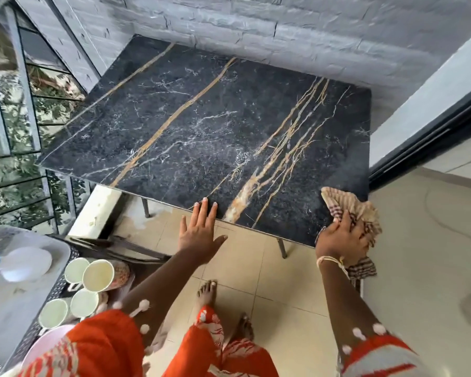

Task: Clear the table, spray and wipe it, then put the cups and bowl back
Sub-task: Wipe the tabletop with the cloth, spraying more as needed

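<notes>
Gripping the cloth (350, 210) at the table (201, 126) corner near 4 o'clock, your right hand (340, 239) has the unwiped marble stretching toward 10 o'clock, while your left hand (199, 231) rests flat, fingers (206, 206) straight, on the near edge.

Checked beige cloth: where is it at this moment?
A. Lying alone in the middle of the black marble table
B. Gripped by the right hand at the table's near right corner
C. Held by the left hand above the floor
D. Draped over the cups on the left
B: the right hand grips the checked beige cloth on the near right corner of the black marble table, while the left hand rests flat on the near edge.
</notes>
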The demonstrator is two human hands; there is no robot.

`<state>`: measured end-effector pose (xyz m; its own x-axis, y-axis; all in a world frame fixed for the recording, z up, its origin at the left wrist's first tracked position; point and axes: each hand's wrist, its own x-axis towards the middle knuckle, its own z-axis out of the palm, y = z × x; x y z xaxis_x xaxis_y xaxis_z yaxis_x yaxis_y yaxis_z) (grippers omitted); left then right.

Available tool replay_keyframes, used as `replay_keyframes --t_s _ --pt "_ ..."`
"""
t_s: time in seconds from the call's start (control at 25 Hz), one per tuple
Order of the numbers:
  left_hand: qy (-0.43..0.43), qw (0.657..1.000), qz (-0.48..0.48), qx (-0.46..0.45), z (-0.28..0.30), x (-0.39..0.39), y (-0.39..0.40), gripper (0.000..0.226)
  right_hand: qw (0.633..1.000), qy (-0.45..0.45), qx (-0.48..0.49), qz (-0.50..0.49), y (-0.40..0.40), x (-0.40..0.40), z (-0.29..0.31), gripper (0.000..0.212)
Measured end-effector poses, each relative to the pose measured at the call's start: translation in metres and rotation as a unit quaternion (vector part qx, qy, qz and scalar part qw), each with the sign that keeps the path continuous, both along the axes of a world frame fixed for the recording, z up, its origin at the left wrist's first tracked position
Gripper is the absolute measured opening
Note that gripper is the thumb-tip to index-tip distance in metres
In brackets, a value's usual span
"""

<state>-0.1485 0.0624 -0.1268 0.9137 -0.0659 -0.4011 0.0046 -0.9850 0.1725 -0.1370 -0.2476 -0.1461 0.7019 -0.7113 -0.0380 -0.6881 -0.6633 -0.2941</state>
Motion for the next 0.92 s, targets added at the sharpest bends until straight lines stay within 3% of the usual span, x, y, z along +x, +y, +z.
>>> replay_keyframes --t_s 0.12,0.2,0.32,0.56,0.72,0.92 --pt "-0.011 1.0 -0.006 -0.028 0.007 0.002 0.014 0.083 0.998 0.0 0.047 -0.049 0.03 0.01 0.007 0.048" --pt "-0.039 0.997 0.039 -0.055 0.009 0.001 0.027 0.082 0.997 0.01 0.061 -0.048 0.065 0.021 0.011 0.05" --pt "-0.055 0.993 0.099 -0.03 0.006 -0.002 0.068 0.081 0.998 0.037 0.05 0.031 0.136 0.037 0.011 0.052" --pt "-0.055 0.99 0.126 -0.003 0.0 0.017 0.16 0.082 0.975 0.048 0.044 0.212 0.29 0.07 0.01 0.053" --pt "-0.058 0.991 0.119 0.002 -0.001 0.03 0.2 0.082 0.918 0.041 0.029 0.394 0.373 0.097 0.011 0.047" --pt "-0.045 0.995 0.084 0.021 -0.005 0.025 0.209 0.085 0.787 0.016 -0.012 0.617 0.384 0.123 0.005 0.044"
